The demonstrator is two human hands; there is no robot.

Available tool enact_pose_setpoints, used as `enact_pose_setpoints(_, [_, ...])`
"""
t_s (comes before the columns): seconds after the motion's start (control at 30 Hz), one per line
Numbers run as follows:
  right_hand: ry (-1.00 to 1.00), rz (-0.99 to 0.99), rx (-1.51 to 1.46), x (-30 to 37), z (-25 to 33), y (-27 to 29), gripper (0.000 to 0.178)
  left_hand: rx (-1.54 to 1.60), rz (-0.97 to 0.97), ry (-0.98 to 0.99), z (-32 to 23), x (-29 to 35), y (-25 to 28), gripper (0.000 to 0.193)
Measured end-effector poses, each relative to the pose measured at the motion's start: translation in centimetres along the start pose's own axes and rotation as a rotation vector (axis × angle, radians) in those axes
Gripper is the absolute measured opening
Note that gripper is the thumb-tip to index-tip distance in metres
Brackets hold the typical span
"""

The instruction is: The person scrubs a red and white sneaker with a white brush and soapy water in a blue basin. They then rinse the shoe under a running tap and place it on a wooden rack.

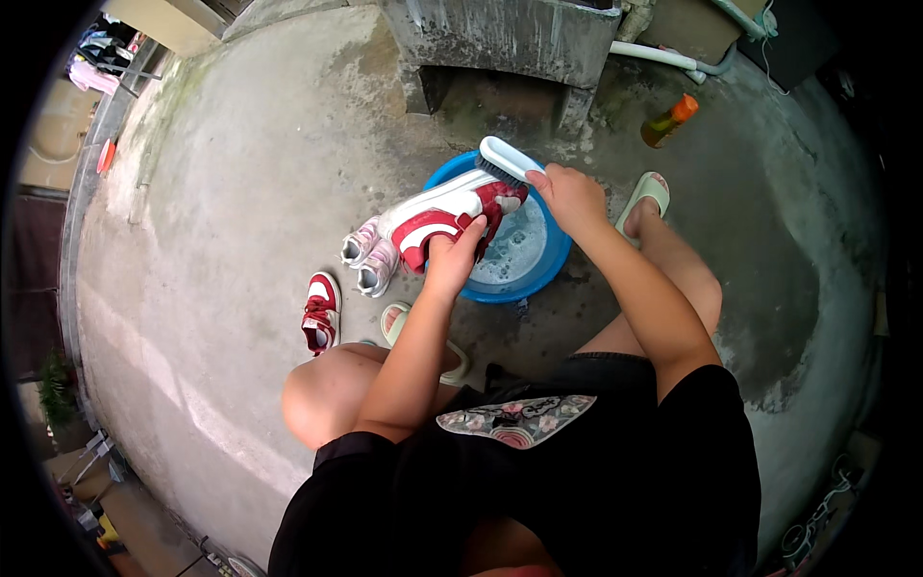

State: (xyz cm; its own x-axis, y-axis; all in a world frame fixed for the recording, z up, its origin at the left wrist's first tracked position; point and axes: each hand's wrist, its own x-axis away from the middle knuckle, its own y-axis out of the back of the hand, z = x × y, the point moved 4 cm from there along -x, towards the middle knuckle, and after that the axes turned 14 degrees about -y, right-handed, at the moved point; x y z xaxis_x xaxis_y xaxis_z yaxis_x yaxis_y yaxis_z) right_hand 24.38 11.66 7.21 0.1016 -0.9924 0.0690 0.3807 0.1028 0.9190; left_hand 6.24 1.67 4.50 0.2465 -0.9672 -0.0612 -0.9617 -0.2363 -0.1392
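Observation:
Over a blue basin of sudsy water, my left hand grips a red and white sneaker at its opening. The shoe is tilted on its side, its white sole facing up and away from me. My right hand is closed round the handle of a white scrub brush with dark bristles. Those bristles lie against the toe end of the sneaker, by the sole's edge; whether they press on it I cannot tell. The fingers of my left hand are partly hidden inside the shoe.
Left of the basin stand a pair of pink and white shoes and another red and white sneaker. A bottle with an orange cap is at the far right. Beyond the basin rises a concrete sink, with a white pipe beside it.

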Motion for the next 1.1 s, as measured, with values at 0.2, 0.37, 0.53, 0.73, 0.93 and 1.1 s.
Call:
enact_pose_setpoints(0.2, [0.012,0.093,-0.307,7.8,3.0,-3.9,0.057,-0.053,-0.076,0.042,3.4,-0.2,0.7,0.05])
enact_pose_setpoints(0.37, [-0.173,0.095,-0.443,2.5,2.8,-4.6,0.046,-0.062,0.036,0.016,5.1,0.5,0.5,0.055])
enact_pose_setpoints(0.53, [-0.154,0.22,-0.51,4.9,4.3,-5.7,0.045,-0.156,0.083,-0.034,6.3,-0.7,2.3,0.057])
enact_pose_setpoints(0.73, [-0.175,0.192,-0.479,3.2,4.6,-6.2,0.042,-0.309,0.15,0.056,11.8,0.5,3.8,0.058])
enact_pose_setpoints(0.93, [-0.249,0.23,-0.456,4.5,4.3,-7.0,0.045,-0.376,0.144,-0.056,8.4,-0.2,3.4,0.064])
enact_pose_setpoints(1.1, [-0.154,0.251,-0.505,6.8,4.4,-8.3,0.048,-0.238,0.054,0.152,5.0,0.5,1.7,0.064])
